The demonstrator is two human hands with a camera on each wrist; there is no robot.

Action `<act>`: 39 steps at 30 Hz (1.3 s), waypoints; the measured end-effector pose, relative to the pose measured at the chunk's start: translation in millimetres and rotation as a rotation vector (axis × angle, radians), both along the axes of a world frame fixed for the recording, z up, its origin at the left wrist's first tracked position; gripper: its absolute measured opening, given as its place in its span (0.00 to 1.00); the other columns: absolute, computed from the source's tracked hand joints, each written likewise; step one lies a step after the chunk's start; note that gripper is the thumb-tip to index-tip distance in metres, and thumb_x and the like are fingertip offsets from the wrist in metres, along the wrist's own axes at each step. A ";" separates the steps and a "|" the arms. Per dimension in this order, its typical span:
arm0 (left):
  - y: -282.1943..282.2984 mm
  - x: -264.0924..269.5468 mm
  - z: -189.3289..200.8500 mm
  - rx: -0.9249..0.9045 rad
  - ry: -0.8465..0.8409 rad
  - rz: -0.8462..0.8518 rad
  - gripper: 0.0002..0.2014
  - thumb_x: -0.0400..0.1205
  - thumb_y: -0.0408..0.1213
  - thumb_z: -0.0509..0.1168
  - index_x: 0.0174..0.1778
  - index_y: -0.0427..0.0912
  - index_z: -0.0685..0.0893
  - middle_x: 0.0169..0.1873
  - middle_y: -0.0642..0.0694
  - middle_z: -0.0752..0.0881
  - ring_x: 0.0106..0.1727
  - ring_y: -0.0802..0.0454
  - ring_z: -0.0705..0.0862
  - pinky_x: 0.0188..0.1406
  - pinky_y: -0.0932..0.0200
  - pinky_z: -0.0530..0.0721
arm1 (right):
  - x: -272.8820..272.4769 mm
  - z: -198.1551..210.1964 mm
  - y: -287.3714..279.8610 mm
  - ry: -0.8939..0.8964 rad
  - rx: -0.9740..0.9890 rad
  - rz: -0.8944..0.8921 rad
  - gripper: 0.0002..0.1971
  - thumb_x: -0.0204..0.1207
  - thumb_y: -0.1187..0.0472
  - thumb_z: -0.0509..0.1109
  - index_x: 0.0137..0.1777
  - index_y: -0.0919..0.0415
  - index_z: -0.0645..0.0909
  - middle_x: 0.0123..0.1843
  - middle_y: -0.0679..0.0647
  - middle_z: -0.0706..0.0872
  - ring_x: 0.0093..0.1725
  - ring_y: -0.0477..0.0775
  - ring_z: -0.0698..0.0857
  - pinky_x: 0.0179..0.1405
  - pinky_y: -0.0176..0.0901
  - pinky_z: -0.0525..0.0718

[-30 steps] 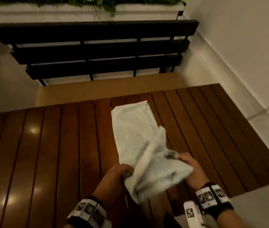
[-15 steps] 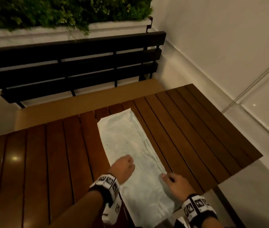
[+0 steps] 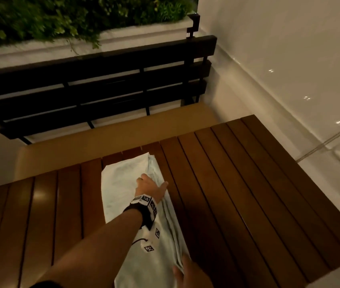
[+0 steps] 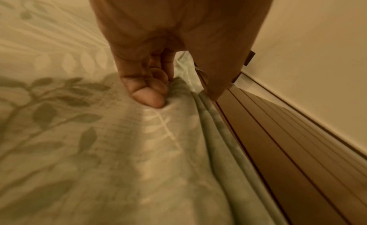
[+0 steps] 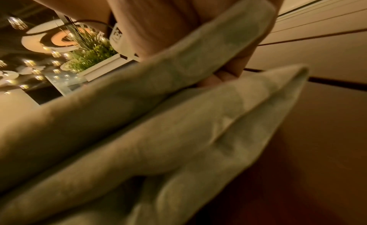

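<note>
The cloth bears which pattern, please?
The cloth shows pale leaf sprigs, clearest in the left wrist view.

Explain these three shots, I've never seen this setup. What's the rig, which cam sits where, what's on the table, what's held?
There is no machine here. A person works with bare hands and wears a camera on the head and one on each wrist. The marked bands on the wrist belong to that gear. The wide picture looks down from the head, and the two close ones each look along one hand. On the slatted wooden table lies a folded pale cloth with a leaf print. The left hand reaches forward onto it, its curled fingers pressing near the cloth's right edge. Whether it pinches the cloth is unclear. The right hand, at the near end, holds a fold of the cloth. A dark bench stands beyond the table.
</note>
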State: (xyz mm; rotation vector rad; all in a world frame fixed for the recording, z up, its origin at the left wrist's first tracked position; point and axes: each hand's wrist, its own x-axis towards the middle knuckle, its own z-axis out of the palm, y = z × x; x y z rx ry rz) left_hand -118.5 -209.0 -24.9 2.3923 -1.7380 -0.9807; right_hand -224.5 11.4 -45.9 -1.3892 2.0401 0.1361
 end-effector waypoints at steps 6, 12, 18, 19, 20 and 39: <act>-56.0 -10.7 -0.9 -0.028 -0.103 0.017 0.23 0.81 0.46 0.61 0.66 0.34 0.72 0.63 0.36 0.77 0.61 0.36 0.81 0.56 0.47 0.81 | -20.7 16.5 -53.6 -0.010 -0.080 0.026 0.29 0.70 0.36 0.78 0.68 0.47 0.83 0.61 0.56 0.91 0.61 0.43 0.89 0.59 0.40 0.86; -64.2 18.6 1.1 -0.134 0.193 0.162 0.11 0.79 0.42 0.67 0.51 0.39 0.81 0.44 0.41 0.86 0.47 0.39 0.86 0.37 0.55 0.78 | -27.4 34.2 -62.1 -0.187 -0.030 0.058 0.23 0.85 0.40 0.59 0.78 0.42 0.68 0.71 0.50 0.85 0.72 0.52 0.83 0.71 0.47 0.79; -28.1 112.7 35.2 -0.213 0.556 0.378 0.08 0.80 0.37 0.67 0.51 0.37 0.82 0.44 0.34 0.87 0.43 0.40 0.88 0.41 0.43 0.91 | -4.3 69.4 -48.8 -0.198 -0.314 0.240 0.26 0.86 0.37 0.52 0.78 0.47 0.71 0.59 0.43 0.92 0.58 0.43 0.89 0.59 0.31 0.81; -20.2 133.3 43.5 -0.226 0.553 0.391 0.08 0.81 0.36 0.67 0.52 0.37 0.82 0.43 0.35 0.87 0.40 0.43 0.86 0.34 0.49 0.89 | 8.7 81.4 -48.1 -0.203 -0.370 0.270 0.28 0.85 0.34 0.45 0.72 0.47 0.74 0.51 0.42 0.94 0.49 0.41 0.91 0.51 0.29 0.84; -11.9 153.8 51.5 -0.246 0.528 0.383 0.08 0.81 0.36 0.67 0.52 0.36 0.82 0.41 0.37 0.87 0.37 0.45 0.85 0.30 0.55 0.85 | 27.7 95.1 -44.5 -0.248 -0.369 0.301 0.31 0.81 0.31 0.41 0.69 0.46 0.75 0.48 0.44 0.94 0.47 0.43 0.92 0.49 0.33 0.85; 83.3 259.5 32.6 -0.078 0.457 0.195 0.23 0.81 0.39 0.68 0.71 0.35 0.77 0.66 0.35 0.83 0.66 0.39 0.82 0.67 0.52 0.76 | 166.8 55.2 6.5 -0.249 -0.093 0.222 0.18 0.79 0.37 0.63 0.60 0.48 0.77 0.60 0.54 0.85 0.61 0.59 0.84 0.55 0.48 0.82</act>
